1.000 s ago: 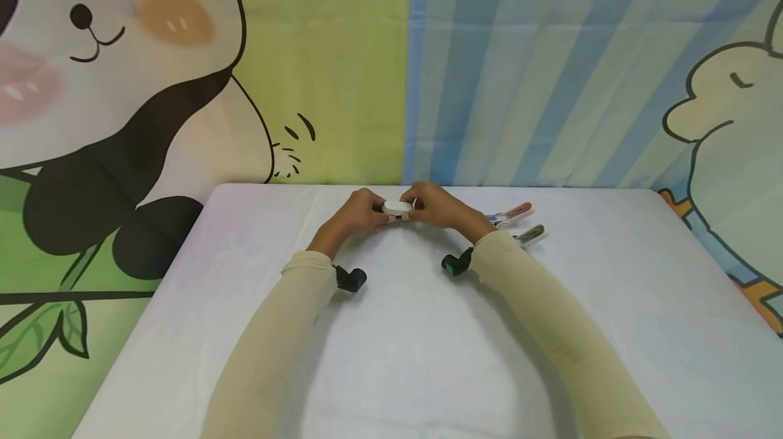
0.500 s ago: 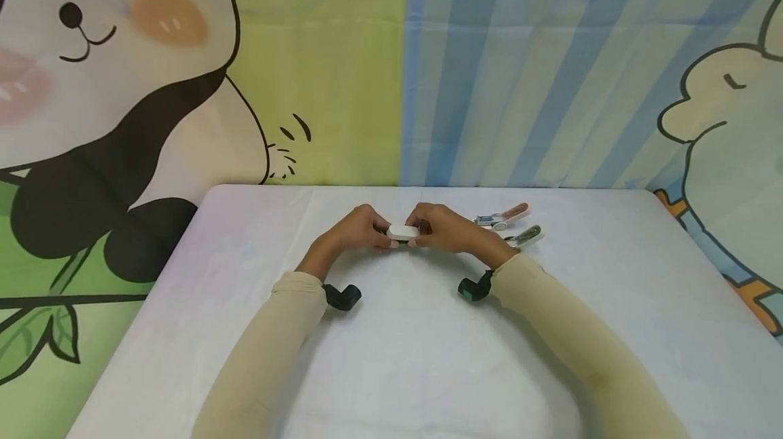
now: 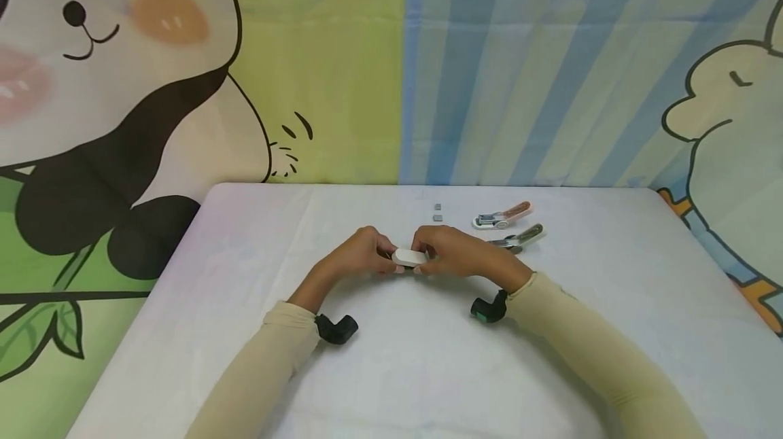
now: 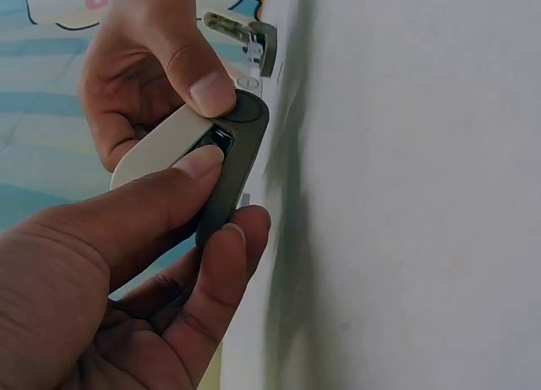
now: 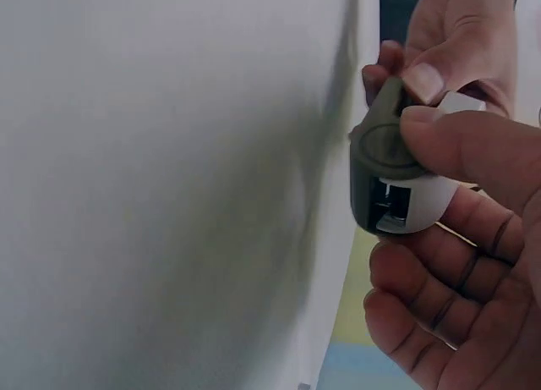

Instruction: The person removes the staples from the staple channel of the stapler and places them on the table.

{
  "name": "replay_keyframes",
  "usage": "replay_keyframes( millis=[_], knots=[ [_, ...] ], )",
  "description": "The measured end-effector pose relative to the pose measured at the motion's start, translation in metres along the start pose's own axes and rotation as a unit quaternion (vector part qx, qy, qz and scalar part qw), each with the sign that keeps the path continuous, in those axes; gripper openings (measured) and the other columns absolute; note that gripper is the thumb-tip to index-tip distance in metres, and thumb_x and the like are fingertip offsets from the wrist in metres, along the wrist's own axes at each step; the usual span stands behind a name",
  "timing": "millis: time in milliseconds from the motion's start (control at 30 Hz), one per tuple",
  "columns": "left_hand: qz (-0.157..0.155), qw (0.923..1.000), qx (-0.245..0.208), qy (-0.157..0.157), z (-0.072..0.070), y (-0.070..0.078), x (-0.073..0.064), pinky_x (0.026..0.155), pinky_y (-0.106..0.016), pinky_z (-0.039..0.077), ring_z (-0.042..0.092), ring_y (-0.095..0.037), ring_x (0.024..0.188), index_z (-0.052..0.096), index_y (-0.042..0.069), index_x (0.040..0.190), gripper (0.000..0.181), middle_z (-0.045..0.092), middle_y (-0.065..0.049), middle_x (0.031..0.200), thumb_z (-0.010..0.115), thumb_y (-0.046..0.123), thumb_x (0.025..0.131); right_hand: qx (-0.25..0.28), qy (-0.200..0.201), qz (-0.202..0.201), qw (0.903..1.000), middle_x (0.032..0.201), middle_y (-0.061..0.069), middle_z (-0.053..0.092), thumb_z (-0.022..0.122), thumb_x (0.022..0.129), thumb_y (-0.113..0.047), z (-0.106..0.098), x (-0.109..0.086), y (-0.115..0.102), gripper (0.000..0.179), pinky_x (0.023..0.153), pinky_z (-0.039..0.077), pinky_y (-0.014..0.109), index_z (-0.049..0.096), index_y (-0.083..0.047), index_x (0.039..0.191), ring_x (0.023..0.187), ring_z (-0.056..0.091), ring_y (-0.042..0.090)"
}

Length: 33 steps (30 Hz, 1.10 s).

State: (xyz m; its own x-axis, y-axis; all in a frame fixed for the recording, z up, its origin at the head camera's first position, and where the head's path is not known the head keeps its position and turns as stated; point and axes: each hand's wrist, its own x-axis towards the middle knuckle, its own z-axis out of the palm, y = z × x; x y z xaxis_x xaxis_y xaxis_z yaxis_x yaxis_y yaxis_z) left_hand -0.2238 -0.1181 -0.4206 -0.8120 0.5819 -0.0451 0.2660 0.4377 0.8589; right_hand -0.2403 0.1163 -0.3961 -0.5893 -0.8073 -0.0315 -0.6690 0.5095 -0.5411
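Both hands hold a small stapler with a white body and a dark olive top, raised close over the table. My left hand pinches one end; in the left wrist view its thumb lies at a dark slot in the stapler, with fingers curled beneath. At the other end, my right hand grips with its thumb on a round pad. The right wrist view shows metal inside a square opening at that end of the stapler.
Behind the right hand, two open small staplers lie on the white table: one with an orange lever, one with an olive lever. Small grey blocks lie left of them. A patterned cloth hangs behind the table.
Both hands have drawn the stapler from the table's back edge toward the person and slightly right. The grey blocks, hidden before, now show behind the right hand. Both grips stay.
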Motion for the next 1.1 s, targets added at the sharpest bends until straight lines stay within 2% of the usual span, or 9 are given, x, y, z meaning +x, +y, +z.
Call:
replay_keyframes(
  millis=[100, 233, 433, 567, 667, 833, 900, 1000, 1100],
  knots=[
    [0.013, 0.9999, -0.008, -0.006, 0.007, -0.002, -0.001, 0.054, -0.025, 0.045, 0.057, -0.011, 0.059, 0.079, 0.007, 0.095, 0.015, 0.067, 0.001, 0.071, 0.079, 0.006, 0.080, -0.012, 0.003, -0.002, 0.9999, 0.091, -0.007, 0.056, 0.075, 0.088, -0.020, 0.003, -0.009, -0.004, 0.018, 0.069, 0.045, 0.030, 0.060, -0.015, 0.097, 0.081, 0.055, 0.018],
    [0.023, 0.9996, -0.014, -0.004, 0.010, 0.003, -0.007, 0.055, -0.026, 0.046, 0.058, -0.012, 0.060, 0.079, 0.009, 0.093, 0.013, 0.068, 0.001, 0.075, 0.079, 0.006, 0.081, -0.010, 0.010, -0.004, 0.9999, 0.090, -0.008, 0.056, 0.075, 0.087, -0.021, 0.003, -0.016, -0.010, 0.019, 0.070, 0.045, 0.030, 0.060, -0.017, 0.097, 0.082, 0.055, 0.017],
    [0.037, 0.9992, -0.013, 0.011, 0.013, 0.012, -0.011, 0.056, -0.026, 0.043, 0.053, -0.012, 0.061, 0.079, 0.008, 0.093, 0.010, 0.065, 0.000, 0.072, 0.079, 0.009, 0.082, -0.019, 0.033, -0.020, 0.9991, 0.094, -0.008, 0.058, 0.078, 0.085, -0.018, -0.001, -0.021, -0.017, 0.019, 0.075, 0.046, 0.032, 0.065, -0.015, 0.098, 0.087, 0.055, 0.015],
    [0.012, 0.9994, -0.029, 0.016, 0.019, 0.011, -0.010, 0.055, -0.025, 0.040, 0.051, -0.011, 0.058, 0.078, 0.006, 0.100, 0.017, 0.066, -0.003, 0.068, 0.078, 0.007, 0.083, -0.064, 0.025, -0.016, 0.9975, 0.098, -0.009, 0.059, 0.079, 0.084, -0.023, 0.001, -0.020, -0.019, 0.022, 0.078, 0.046, 0.031, 0.070, -0.015, 0.103, 0.091, 0.053, 0.014],
    [-0.018, 0.9989, -0.042, 0.011, 0.023, 0.009, -0.010, 0.056, -0.025, 0.042, 0.055, -0.011, 0.058, 0.076, 0.005, 0.104, 0.021, 0.069, -0.004, 0.070, 0.076, 0.005, 0.084, -0.092, 0.016, -0.021, 0.9954, 0.096, -0.008, 0.058, 0.078, 0.085, -0.025, 0.004, -0.018, -0.022, 0.023, 0.077, 0.046, 0.029, 0.071, -0.013, 0.103, 0.090, 0.052, 0.013],
    [-0.043, 0.9981, -0.043, 0.012, 0.027, 0.008, -0.009, 0.058, -0.025, 0.047, 0.065, -0.015, 0.064, 0.076, 0.004, 0.103, 0.019, 0.073, -0.001, 0.080, 0.076, 0.005, 0.084, -0.108, 0.024, -0.034, 0.9933, 0.092, -0.005, 0.057, 0.077, 0.086, -0.017, 0.008, -0.015, -0.027, 0.017, 0.075, 0.045, 0.029, 0.071, -0.010, 0.100, 0.086, 0.049, 0.013],
    [-0.041, 0.9986, -0.029, 0.015, 0.028, 0.008, -0.008, 0.056, -0.025, 0.045, 0.062, -0.013, 0.062, 0.077, 0.005, 0.101, 0.018, 0.072, 0.000, 0.078, 0.077, 0.007, 0.083, -0.111, 0.030, -0.034, 0.9928, 0.094, -0.003, 0.058, 0.077, 0.085, -0.015, 0.010, -0.015, -0.028, 0.018, 0.077, 0.045, 0.030, 0.071, -0.009, 0.101, 0.088, 0.049, 0.014],
    [-0.041, 0.9987, 0.018, 0.024, 0.027, 0.012, -0.008, 0.058, -0.025, 0.043, 0.058, -0.010, 0.067, 0.079, 0.008, 0.098, 0.017, 0.073, 0.000, 0.082, 0.080, 0.012, 0.081, -0.119, 0.044, -0.037, 0.9912, 0.097, 0.000, 0.059, 0.078, 0.085, -0.013, 0.013, -0.014, -0.029, 0.022, 0.078, 0.046, 0.030, 0.070, -0.007, 0.104, 0.090, 0.050, 0.015],
    [-0.049, 0.9966, 0.059, 0.031, 0.026, 0.014, -0.008, 0.064, -0.025, 0.046, 0.059, -0.007, 0.080, 0.079, 0.010, 0.098, 0.020, 0.073, 0.002, 0.090, 0.083, 0.015, 0.079, -0.130, 0.052, -0.042, 0.9892, 0.099, 0.002, 0.058, 0.077, 0.085, -0.012, 0.016, -0.013, -0.029, 0.024, 0.077, 0.047, 0.029, 0.069, -0.006, 0.106, 0.090, 0.051, 0.016]
  ],
)
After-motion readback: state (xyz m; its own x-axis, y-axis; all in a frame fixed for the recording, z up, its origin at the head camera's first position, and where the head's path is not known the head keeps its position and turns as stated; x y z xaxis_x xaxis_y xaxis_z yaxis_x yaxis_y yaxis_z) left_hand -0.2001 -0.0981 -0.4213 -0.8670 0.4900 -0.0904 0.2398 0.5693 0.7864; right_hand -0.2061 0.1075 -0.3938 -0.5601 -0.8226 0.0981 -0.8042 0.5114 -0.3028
